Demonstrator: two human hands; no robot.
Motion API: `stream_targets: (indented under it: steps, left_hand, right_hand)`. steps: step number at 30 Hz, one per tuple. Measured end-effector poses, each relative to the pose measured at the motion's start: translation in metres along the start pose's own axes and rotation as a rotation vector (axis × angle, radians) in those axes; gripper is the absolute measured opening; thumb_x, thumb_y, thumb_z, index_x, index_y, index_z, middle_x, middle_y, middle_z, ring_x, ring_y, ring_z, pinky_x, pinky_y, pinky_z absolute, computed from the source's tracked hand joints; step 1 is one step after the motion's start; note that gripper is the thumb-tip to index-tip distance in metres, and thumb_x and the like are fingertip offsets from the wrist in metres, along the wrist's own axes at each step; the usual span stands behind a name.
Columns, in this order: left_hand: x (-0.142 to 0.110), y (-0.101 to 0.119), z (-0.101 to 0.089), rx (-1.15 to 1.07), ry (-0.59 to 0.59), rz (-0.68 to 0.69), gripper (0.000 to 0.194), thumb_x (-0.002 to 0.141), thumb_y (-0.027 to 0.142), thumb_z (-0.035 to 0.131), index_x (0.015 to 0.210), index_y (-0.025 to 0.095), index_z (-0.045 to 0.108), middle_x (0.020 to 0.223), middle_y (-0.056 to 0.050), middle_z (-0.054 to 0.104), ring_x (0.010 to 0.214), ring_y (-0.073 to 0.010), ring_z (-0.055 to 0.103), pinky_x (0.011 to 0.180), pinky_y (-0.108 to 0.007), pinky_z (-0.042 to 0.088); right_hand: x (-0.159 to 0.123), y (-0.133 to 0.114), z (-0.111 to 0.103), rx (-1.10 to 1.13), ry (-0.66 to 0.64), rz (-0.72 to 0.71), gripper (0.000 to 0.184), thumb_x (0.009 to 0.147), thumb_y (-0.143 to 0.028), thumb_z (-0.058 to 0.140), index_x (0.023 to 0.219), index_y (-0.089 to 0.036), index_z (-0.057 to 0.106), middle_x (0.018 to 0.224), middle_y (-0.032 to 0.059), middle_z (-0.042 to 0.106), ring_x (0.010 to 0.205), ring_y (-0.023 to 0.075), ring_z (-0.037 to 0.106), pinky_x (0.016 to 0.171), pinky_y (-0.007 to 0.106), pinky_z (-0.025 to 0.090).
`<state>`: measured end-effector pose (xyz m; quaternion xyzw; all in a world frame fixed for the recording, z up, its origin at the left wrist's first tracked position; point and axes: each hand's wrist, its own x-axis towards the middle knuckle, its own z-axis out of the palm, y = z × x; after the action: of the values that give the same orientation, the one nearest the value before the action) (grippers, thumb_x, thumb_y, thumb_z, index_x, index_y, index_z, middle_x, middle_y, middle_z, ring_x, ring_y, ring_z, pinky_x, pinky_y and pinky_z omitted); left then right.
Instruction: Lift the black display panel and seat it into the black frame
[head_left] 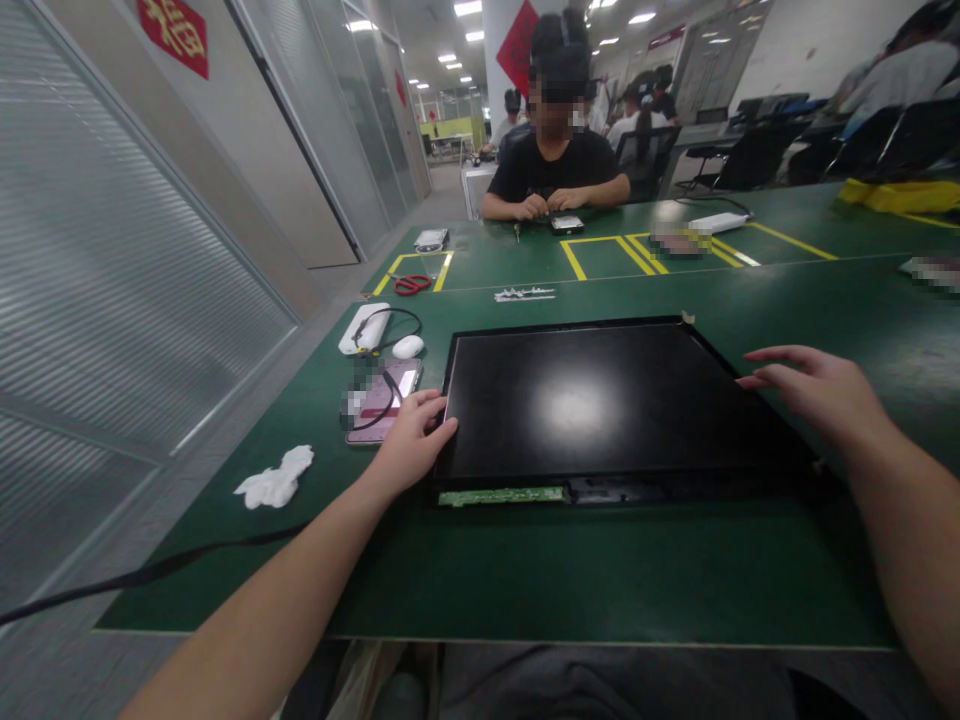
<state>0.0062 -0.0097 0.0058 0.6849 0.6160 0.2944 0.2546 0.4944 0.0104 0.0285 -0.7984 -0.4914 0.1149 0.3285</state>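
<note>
A black flat display panel (600,410) lies face up on the green table, with a narrow green circuit board (501,496) along its near edge. At the panel's left edge, my left hand (412,440) pinches the frame between thumb and fingers. My right hand (825,395) is by the right edge, fingers stretched and apart; whether a fingertip touches the frame I cannot tell. Small tabs stick out at the panel's far right and near right corners.
Left of the panel are a phone (384,400) with a cable, a white power bank (365,328), a white case (408,347) and crumpled tissue (276,478). Red-handled scissors (412,285) and white strips (524,294) lie beyond. Opposite sits a person (555,165) handling a small device.
</note>
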Motion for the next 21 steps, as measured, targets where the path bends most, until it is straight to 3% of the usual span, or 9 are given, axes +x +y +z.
stream_targets:
  steps: [4, 12, 21]
  left_hand:
    - [-0.0003, -0.0007, 0.0001, 0.045, -0.013, 0.022, 0.040, 0.086, 0.041, 0.059, 0.116, 0.017, 0.070, 0.137, -0.015, 0.051, 0.128, -0.0322, 0.053, 0.105, -0.047, 0.051]
    - [0.0001, 0.0017, -0.0011, 0.084, -0.025, 0.022, 0.042, 0.085, 0.041, 0.059, 0.116, 0.015, 0.069, 0.138, -0.017, 0.050, 0.131, -0.0337, 0.051, 0.105, -0.048, 0.051]
    - [0.0010, -0.0006, -0.0010, 0.135, -0.025, 0.056, 0.040, 0.086, 0.040, 0.058, 0.116, 0.015, 0.068, 0.139, -0.017, 0.049, 0.132, -0.0344, 0.050, 0.105, -0.050, 0.051]
  right_hand:
    - [-0.0034, -0.0090, -0.0022, 0.031, -0.050, 0.124, 0.041, 0.065, -0.037, 0.057, 0.101, -0.025, 0.073, 0.079, 0.0054, 0.076, 0.083, 0.0261, 0.063, 0.073, 0.039, 0.043]
    - [-0.0006, -0.0045, -0.0013, 0.010, -0.043, 0.103, 0.042, 0.063, -0.038, 0.058, 0.099, -0.025, 0.074, 0.081, 0.0061, 0.075, 0.076, 0.0248, 0.060, 0.071, 0.039, 0.040]
    - [-0.0036, -0.0087, -0.0007, 0.003, -0.045, 0.118, 0.037, 0.063, -0.038, 0.058, 0.093, -0.025, 0.075, 0.079, 0.0050, 0.075, 0.084, 0.0263, 0.064, 0.075, 0.039, 0.042]
